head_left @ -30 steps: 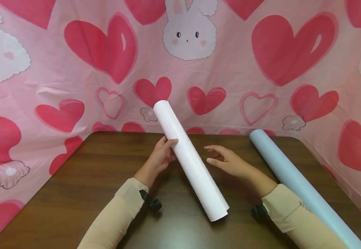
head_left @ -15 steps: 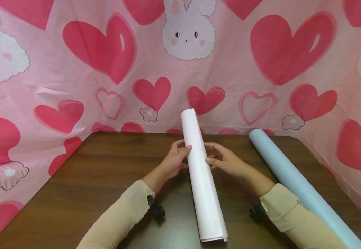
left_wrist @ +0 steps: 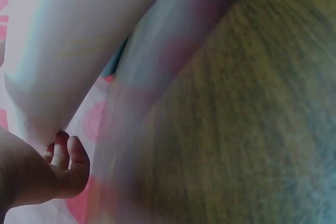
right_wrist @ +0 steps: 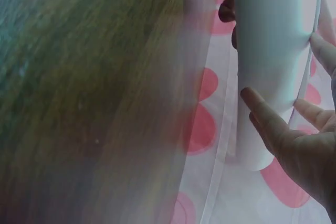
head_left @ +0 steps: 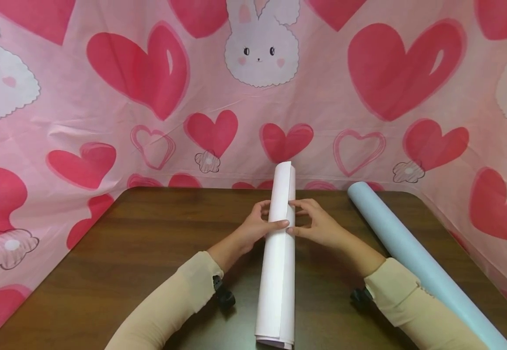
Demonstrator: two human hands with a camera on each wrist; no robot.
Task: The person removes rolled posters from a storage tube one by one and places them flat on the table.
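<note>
A white roll of paper (head_left: 276, 277) is held up in front of me over the table, its long free edge facing me. My left hand (head_left: 253, 229) grips it from the left, thumb lying across the front and fingers behind. From the right, my right hand (head_left: 319, 224) holds the roll at about the same height, thumb and fingertips at the free edge. In the right wrist view, the right hand (right_wrist: 304, 145) has its thumb and fingers spread around the paper roll (right_wrist: 273, 40). In the left wrist view, the left fingers (left_wrist: 62, 150) curl behind it.
A longer light blue roll (head_left: 410, 248) lies slantwise on the right of the dark wooden table (head_left: 157, 248), partly under the right sleeve (head_left: 410, 301). A pink cloth (head_left: 323, 97) with hearts and rabbits hangs behind and around the table.
The white roll has swung from a slant to nearly straight, its top moving right. My right hand, apart from it at first, has taken hold. The roll has turned, bringing its edge to the front.
</note>
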